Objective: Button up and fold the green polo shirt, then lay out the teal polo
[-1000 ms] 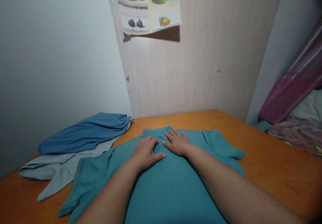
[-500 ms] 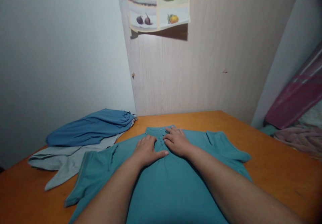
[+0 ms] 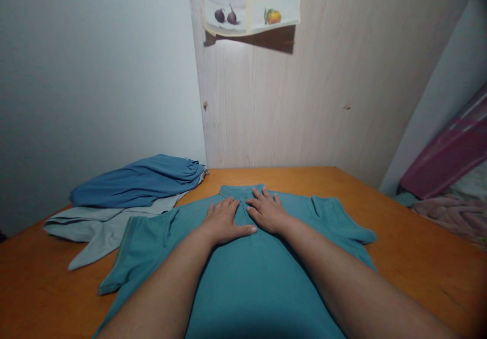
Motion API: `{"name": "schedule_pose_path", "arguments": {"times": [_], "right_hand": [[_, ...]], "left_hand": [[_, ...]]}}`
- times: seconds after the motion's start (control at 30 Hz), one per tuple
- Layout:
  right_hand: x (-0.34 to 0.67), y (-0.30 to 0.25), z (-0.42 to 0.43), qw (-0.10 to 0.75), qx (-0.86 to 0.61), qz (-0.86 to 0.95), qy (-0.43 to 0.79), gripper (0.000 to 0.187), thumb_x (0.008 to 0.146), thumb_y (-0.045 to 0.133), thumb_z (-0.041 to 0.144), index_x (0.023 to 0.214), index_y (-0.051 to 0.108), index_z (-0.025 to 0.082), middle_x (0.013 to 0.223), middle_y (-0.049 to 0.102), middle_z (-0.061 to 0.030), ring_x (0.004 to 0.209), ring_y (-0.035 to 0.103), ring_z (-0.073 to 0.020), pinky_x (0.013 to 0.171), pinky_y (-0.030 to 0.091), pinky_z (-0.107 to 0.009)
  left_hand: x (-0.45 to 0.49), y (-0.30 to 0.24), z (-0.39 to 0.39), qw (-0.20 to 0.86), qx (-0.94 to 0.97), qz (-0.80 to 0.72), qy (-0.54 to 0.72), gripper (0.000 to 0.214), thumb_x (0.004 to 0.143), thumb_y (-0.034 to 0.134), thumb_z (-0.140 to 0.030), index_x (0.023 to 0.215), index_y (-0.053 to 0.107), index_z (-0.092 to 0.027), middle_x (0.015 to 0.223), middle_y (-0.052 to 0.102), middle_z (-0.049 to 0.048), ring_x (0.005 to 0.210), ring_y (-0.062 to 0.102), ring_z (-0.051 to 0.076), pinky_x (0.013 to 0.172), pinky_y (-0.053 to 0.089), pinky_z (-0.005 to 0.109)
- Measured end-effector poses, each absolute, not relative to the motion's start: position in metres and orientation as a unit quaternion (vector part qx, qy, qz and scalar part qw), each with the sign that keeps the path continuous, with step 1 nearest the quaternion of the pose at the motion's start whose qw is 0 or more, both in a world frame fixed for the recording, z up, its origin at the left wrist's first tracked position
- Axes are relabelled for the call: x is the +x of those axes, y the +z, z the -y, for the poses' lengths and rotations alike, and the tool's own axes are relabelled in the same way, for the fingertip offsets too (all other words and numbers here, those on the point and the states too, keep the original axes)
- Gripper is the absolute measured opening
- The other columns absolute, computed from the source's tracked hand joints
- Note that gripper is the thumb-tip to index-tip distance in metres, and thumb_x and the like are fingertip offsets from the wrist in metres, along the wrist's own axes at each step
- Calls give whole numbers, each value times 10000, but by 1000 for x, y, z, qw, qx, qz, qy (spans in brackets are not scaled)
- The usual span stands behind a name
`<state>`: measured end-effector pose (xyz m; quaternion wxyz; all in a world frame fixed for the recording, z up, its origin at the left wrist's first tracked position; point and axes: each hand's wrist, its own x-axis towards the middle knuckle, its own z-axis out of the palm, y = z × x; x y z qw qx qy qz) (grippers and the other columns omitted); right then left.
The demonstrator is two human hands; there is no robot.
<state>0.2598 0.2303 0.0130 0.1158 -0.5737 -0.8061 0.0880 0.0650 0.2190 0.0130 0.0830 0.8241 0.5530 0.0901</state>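
Observation:
A teal short-sleeved shirt [image 3: 262, 283] lies spread on the orange table, its collar at the far end and a sleeve out to each side. My left hand [image 3: 224, 222] rests flat on the upper chest, left of the front placket, with the thumb stretched toward the middle. On the other side of the placket, my right hand [image 3: 267, 211] lies on the cloth just below the collar, fingers spread. Neither hand grips the fabric. The shirt's lower end runs out of view at the bottom.
Left of the shirt, a blue garment [image 3: 133, 181] lies on top of a light grey garment [image 3: 87, 225]. The orange table [image 3: 411, 258] meets a pale wood panel wall [image 3: 274, 126] with a fruit poster [image 3: 274, 17]. A pink plastic-wrapped bundle [image 3: 441, 161] and soft cloths stand at the right.
The view has tilted slightly downward. Both hands stay on the upper chest of the shirt; the right fingers are a little more spread.

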Motion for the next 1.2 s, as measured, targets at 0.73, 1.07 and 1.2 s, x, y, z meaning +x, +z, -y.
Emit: {"name": "schedule_pose_path", "arguments": {"times": [0.73, 1.07, 1.2], "right_hand": [[262, 1, -234, 66, -573, 810, 109, 701, 1002, 256, 641, 1612, 257, 296, 1688, 187, -64, 1556, 126, -316, 1224, 82, -566], [260, -1, -236, 53, -586, 802, 102, 767, 973, 187, 723, 1620, 211, 312, 1697, 134, -98, 1556, 93, -342, 1215, 69, -584], [260, 1, -235, 59, -585, 802, 107, 770, 973, 186, 722, 1618, 223, 304, 1697, 129, -102, 1557, 83, -343, 1215, 63, -586]], "left_hand": [[63, 14, -216, 119, 804, -575, 96, 1040, 811, 267, -887, 1556, 373, -169, 1651, 285, 172, 1533, 232, 354, 1227, 149, 597], [42, 2, -234, 63, 732, -674, 77, 994, 873, 181, -820, 1565, 340, -123, 1663, 216, 204, 1551, 152, 368, 1207, 125, 639], [31, 3, -239, 46, 691, -717, 78, 990, 866, 185, -813, 1554, 366, -124, 1656, 234, 212, 1545, 166, 381, 1195, 141, 662]]}}
